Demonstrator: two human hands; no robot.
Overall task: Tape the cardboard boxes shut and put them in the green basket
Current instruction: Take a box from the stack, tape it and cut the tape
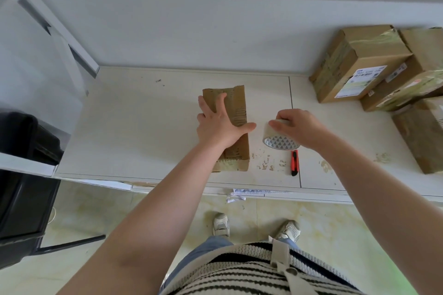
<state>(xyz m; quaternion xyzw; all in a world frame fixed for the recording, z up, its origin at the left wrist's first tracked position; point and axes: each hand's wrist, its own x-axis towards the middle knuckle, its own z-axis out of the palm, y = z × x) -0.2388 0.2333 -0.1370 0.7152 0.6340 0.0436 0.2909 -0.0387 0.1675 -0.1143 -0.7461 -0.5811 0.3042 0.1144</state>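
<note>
A long narrow cardboard box (236,108) lies on the white table (143,127), running away from me. My left hand (219,122) presses flat on its top, fingers spread and thumb stretched toward the right edge. Just right of the box, my right hand (297,127) grips a roll of beige tape (279,139) from above, holding it slightly off the tabletop. The green basket is not in view.
A red utility knife (294,163) lies below the tape roll near the table's front edge. Several taped cardboard boxes (359,64) are piled at the far right. A black bin (26,175) stands left of the table. Tape scraps speckle the surface.
</note>
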